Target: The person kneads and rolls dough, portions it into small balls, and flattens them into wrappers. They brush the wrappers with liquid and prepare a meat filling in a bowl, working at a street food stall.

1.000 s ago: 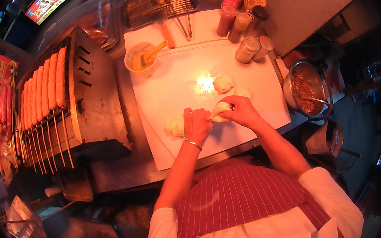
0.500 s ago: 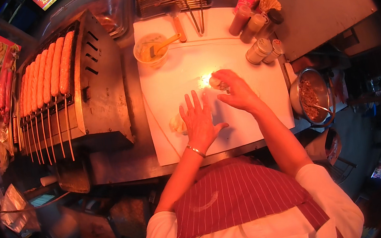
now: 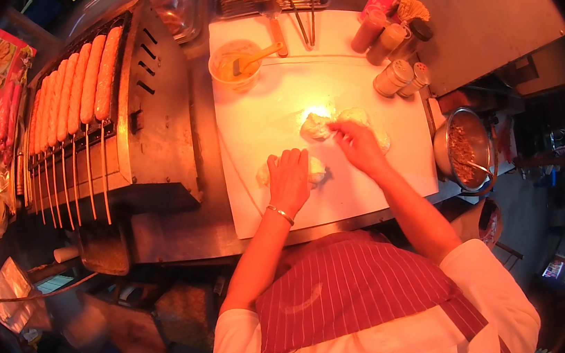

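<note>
Several pale dough pieces lie on the white work surface [image 3: 250,138]. My right hand [image 3: 361,148] pinches, thumb against fingers, the edge of a small dough lump [image 3: 317,127] beside a bright glare spot. Behind those fingers is a flatter dough piece [image 3: 355,115], with more dough at the hand's right side. Lower left, my left hand [image 3: 289,181] is palm down with fingers together and curled over dough. Pale dough [image 3: 316,169] shows on both sides of it; the part beneath the palm is hidden. A bracelet circles the left wrist.
Left stands a grill [image 3: 158,121] with skewered sausages [image 3: 81,88]. A tub [image 3: 221,75] with a brush, tongs [image 3: 303,24] and a wire rack [image 3: 234,0] are at the back. Bottles [image 3: 370,30] and shakers [image 3: 393,78] line the right, near a metal bowl of filling [image 3: 459,149].
My left hand's spread fingers have come together and curled down. My right hand has moved closer and pinches a lump now lying by the glare. More dough shows behind it.
</note>
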A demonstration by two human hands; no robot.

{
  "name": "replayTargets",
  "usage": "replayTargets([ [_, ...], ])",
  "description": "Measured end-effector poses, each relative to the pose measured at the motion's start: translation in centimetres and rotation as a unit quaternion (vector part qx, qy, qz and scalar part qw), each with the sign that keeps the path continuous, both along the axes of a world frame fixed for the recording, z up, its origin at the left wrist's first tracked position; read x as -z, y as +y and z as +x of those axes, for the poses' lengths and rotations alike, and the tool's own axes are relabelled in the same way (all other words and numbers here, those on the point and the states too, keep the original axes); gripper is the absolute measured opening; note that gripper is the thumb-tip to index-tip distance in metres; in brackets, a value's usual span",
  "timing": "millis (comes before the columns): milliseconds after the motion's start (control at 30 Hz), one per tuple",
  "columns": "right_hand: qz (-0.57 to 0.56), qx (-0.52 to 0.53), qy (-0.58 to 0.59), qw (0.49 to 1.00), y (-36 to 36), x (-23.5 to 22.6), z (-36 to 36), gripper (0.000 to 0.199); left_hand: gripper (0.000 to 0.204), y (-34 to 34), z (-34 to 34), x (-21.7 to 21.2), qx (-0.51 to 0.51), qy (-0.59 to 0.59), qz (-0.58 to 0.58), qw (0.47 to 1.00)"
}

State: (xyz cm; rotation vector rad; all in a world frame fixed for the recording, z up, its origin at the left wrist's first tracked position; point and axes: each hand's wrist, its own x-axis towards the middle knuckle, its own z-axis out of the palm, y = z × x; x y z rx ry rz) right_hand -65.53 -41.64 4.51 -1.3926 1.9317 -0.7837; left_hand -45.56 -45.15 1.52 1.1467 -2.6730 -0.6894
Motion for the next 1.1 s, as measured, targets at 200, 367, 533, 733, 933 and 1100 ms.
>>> replayTargets([
  [200,0.006,0.105,-0.287,0.952,3.9,5.0,5.0,0.044,0.038,-0.7,0.2,0.1,0.017,0.133,0.096,0.986],
  [367,0.088,0.069,-0.339,0.934,3.5,4.0,4.9,0.043,0.071,0.2,0.3,-0.5,-0.007,0.133,0.01,0.991],
  [533,0.067,0.071,-0.343,0.934,4.0,3.4,4.8,0.037,0.075,0.0,-0.3,-2.1,0.0,0.105,-0.057,0.993],
  [733,0.033,0.079,-0.343,0.935,3.7,2.9,4.8,0.035,0.03,0.2,-0.9,0.3,-0.006,0.125,0.003,0.992],
  [933,0.037,0.077,-0.336,0.938,3.8,2.8,4.6,0.031,0.01,-0.1,-1.0,1.7,-0.005,0.168,-0.008,0.986],
  [1100,0.028,0.096,-0.347,0.933,3.9,3.1,4.5,0.034,0.007,-0.7,-1.1,2.6,0.018,0.136,-0.01,0.99],
])
